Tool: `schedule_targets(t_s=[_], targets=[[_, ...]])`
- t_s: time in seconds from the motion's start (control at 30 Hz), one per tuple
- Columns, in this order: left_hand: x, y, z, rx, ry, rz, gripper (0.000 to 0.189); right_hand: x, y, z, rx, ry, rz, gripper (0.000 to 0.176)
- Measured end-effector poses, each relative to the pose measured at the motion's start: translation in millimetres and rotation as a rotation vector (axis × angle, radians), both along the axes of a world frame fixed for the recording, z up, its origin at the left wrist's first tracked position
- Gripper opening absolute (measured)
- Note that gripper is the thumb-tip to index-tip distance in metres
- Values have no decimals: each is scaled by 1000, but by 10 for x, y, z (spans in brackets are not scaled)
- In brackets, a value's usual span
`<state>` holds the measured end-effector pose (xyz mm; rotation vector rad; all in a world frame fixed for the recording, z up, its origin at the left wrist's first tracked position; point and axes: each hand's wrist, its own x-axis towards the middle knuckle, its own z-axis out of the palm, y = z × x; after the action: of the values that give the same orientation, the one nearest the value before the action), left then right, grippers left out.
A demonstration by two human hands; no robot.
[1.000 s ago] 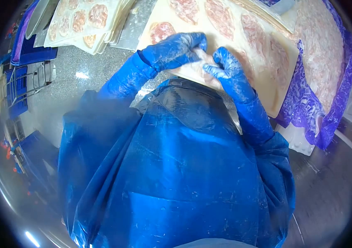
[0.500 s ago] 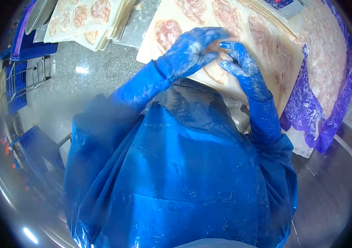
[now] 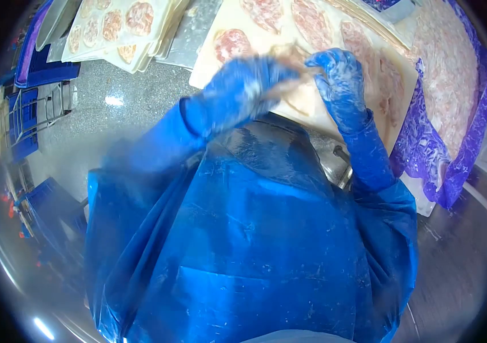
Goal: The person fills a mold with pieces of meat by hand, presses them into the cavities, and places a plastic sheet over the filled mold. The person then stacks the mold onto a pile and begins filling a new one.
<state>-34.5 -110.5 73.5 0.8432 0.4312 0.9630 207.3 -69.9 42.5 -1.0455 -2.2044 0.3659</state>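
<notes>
A cream moulded tray with oval hollows lies in front of me, several of them filled with pale pink raw meat. Over its near part, my left hand in a blue glove is closed around a piece of raw meat, which motion blurs. My right hand, also gloved and smeared white, has its fingers curled, pinching the same stringy meat from the other side. Beneath the two hands, one hollow shows mostly bare tray.
On the right, a purple-lined container holds a heap of raw meat. More filled trays are stacked at the upper left on a metal surface. Off to the left stands a metal rack above the wet floor.
My left hand has moved down and left and closed around meat. My right hand's fingers have drawn together into a pinch, with meat now between the hands.
</notes>
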Motion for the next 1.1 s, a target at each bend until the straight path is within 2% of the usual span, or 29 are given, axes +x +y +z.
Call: schedule_targets(t_s=[0.03, 0.07, 0.1, 0.13, 0.2, 0.23, 0.27, 0.33, 0.4, 0.47, 0.5, 0.53, 0.6, 0.63, 0.67, 0.73, 0.77, 0.8, 0.87, 0.9, 0.93, 1.03, 1.1], targets=[[-112, -81, -4, 522, 611, -34, 31, 146, 15, -250, -21, -60, -73, 26], [-192, -108, 28, 1041, 1222, -68, 35, 134, 28, -250, -43, -120, -145, 26], [-248, -78, 94, 671, 1139, -195, 36, 220, -33, -156, 69, -152, -152, 24], [-242, -38, 53, 664, 1138, -196, 36, 193, -54, -177, 64, -152, -149, 24], [-156, 145, -106, 963, 1314, 101, 34, 83, -142, -198, 92, -134, -257, 24], [-83, 220, -213, 601, 858, 45, 33, -47, -210, -165, -205, 57, -202, 24], [-67, 298, -373, 603, 857, 49, 33, -109, -227, -205, -202, 55, -200, 24], [-84, 446, -659, 1261, 1385, 28, 32, -181, -283, -404, 93, -488, 3, 24], [-137, 517, -615, 1302, 1416, 23, 30, -49, -290, -413, 73, -501, -13, 25], [-100, 504, -602, 1337, 1534, 38, 29, 64, -317, -369, -58, -662, -124, 23], [-45, 570, -742, 1396, 1386, 174, 31, -9, -357, -346, -135, -386, -164, 26], [-2, 645, -791, 1398, 1382, 170, 31, -114, -416, -372, -138, -386, -169, 26], [64, 732, -802, 1561, 1187, 25, 33, -284, -548, -438, 0, -385, 87, 28], [25, 767, -790, 1461, 1172, -9, 32, -258, -587, -386, -105, -325, 146, 27], [-58, 808, -750, 1465, 1175, -6, 32, -113, -608, -536, -100, -325, 146, 27], [-207, 842, -680, 1306, 1456, -50, 28, 271, -735, -971, -531, 201, 8, 33], [-124, 734, -462, 1230, 1649, -182, 33, 165, -735, -554, -256, -233, -139, 38], [-35, 658, -493, 1230, 1648, -184, 33, 57, -730, -382, -257, -233, -140, 38], [162, 508, -645, 1231, 1238, 142, 46, -125, -745, -219, 57, -146, -111, 42], [245, 401, -630, 1365, 1385, 159, 60, -188, -821, -329, -77, -282, -152, 48], [233, 386, -688, 1368, 1386, 157, 60, -184, -936, -358, -76, -280, -153, 48], [204, 435, -765, 1267, 1680, 208, 63, -12, -1222, -410, -220, -297, 54, 65], [308, 322, -844, 1252, 1578, 224, 64, -40, -1208, -318, -219, -300, -13, 66]])
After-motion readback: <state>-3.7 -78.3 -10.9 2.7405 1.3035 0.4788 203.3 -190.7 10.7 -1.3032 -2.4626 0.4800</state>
